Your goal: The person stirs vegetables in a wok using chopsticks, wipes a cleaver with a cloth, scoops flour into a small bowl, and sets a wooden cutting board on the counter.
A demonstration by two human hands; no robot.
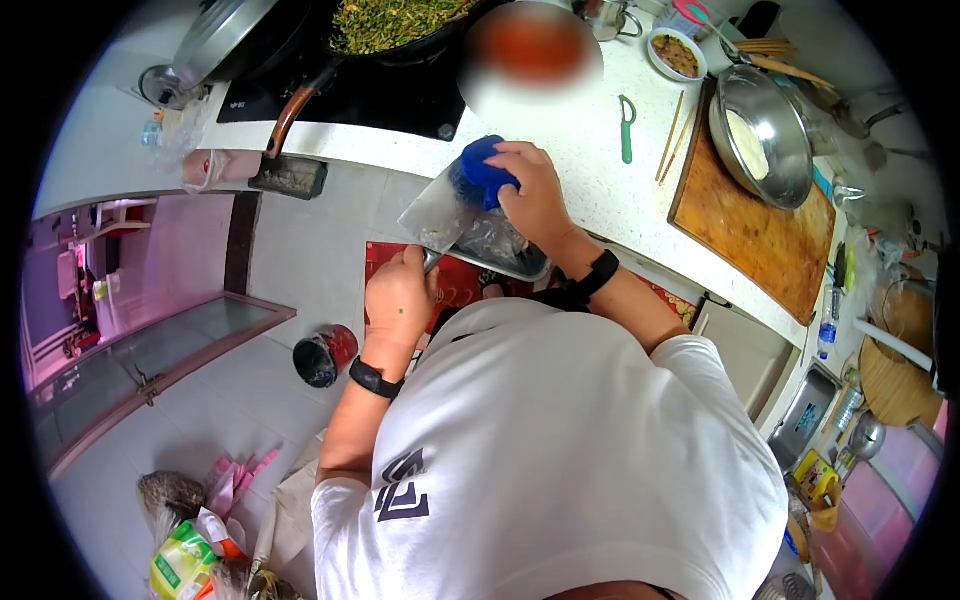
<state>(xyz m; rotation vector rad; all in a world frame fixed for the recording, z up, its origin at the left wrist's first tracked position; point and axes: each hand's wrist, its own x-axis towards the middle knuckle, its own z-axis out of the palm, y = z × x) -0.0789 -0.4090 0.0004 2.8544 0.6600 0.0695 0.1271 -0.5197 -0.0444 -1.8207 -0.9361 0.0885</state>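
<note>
My left hand (398,292) is closed around the handle of a cleaver (432,215), its broad metal blade tilted up toward the counter edge. In my right hand (535,195) is a bunched blue cloth (482,165), pressed against the upper part of the blade and covering some of it. Below the blade, a metal-rimmed container with clear plastic (498,245) in it shows partly between my arms. On the counter near my right hand lie a green peeler (627,130) and a pair of chopsticks (672,140).
A pan of chopped greens (390,25) sits on the black cooktop (400,105), its handle jutting over the edge. At the right, a steel bowl with dough (765,140) rests on a wooden board (755,235). A bucket (325,356) stands on the floor.
</note>
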